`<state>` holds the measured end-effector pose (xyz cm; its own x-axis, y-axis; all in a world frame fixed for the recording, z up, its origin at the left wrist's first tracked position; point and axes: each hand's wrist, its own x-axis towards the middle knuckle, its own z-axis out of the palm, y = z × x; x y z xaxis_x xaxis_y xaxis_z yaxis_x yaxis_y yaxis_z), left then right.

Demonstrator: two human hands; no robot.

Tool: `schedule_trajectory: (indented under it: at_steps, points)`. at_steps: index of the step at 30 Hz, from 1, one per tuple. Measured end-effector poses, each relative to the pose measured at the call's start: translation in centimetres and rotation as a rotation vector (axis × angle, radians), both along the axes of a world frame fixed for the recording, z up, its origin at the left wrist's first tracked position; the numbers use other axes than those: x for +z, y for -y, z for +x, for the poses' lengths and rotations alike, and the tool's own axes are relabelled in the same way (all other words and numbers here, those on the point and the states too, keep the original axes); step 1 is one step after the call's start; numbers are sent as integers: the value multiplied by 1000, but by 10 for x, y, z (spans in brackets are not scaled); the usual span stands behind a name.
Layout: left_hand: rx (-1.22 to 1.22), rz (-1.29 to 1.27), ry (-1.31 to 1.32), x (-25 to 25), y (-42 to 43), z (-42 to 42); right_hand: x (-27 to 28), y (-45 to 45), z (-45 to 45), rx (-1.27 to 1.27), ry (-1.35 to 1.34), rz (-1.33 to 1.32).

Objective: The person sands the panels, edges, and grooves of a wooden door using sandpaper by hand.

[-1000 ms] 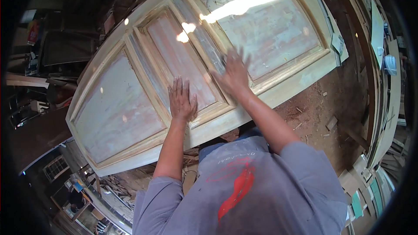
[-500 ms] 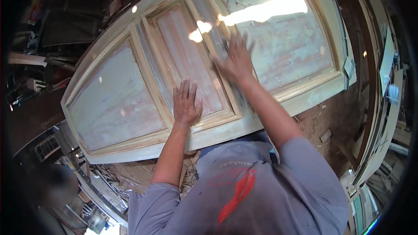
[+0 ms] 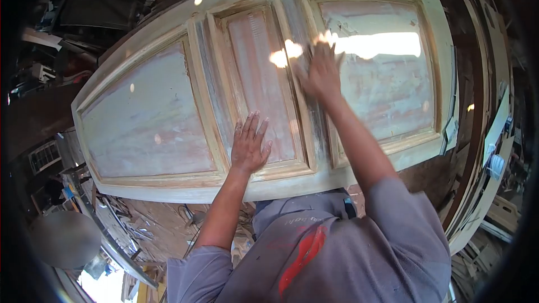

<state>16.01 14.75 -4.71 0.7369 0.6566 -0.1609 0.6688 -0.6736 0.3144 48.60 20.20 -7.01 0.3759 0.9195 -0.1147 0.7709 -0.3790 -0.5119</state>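
A wooden door (image 3: pixel 151 129) lies flat in front of me, with raised mouldings around three inset panels and a pale, pinkish, uneven finish. My left hand (image 3: pixel 250 148) rests open and flat on the lower part of the narrow middle panel (image 3: pixel 255 67), overlapping its left moulding. Over the strip between the middle and right panels, my right hand (image 3: pixel 324 78) reaches farther up the door, its fingers apart and slightly blurred. I cannot see anything in either hand; what lies under the right palm is hidden. Bright light reflects off the right panel (image 3: pixel 387 90) near the right fingertips.
Long boards (image 3: pixel 477 134) stand along the right side. Wood scraps and a cable lie on the floor (image 3: pixel 163 230) below the door. Dark stacked clutter fills the back left. A blurred round shape (image 3: pixel 66 239) is at the lower left.
My right hand has shifted slightly along the strip between the panels, still with fingers apart. The left hand stays flat on the middle panel. The view has turned a little.
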Motion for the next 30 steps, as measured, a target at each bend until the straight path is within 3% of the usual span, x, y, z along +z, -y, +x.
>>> schedule_trajectory:
  at_steps: [2,3,6,7,10,11,14,16,20,22,30]
  points:
    - [-1,5,-4,-2,3,1,-14,-90,33,-5,52,40]
    - [-4,4,-9,-2,3,0,-17,-114,41,-26,202,82]
    - [0,-16,-7,-1,8,-6,-21,-104,46,35,226,80]
    - [8,-15,3,-4,2,-2,-3,-79,31,59,322,-32]
    - [4,-38,13,1,-1,-1,4,-33,22,120,90,-1]
    - [8,-46,11,3,1,-3,2,-43,27,138,75,-10]
    - [8,-39,20,2,-2,1,-23,-131,54,88,355,71]
    - [6,-26,21,0,0,-1,-21,-152,59,59,299,125]
    - [5,-39,27,0,-3,-1,-28,-87,39,34,194,182]
    - [7,-38,25,0,0,-2,-5,-57,31,64,166,40]
    - [-14,-25,-47,0,2,-1,4,-165,57,-17,242,11]
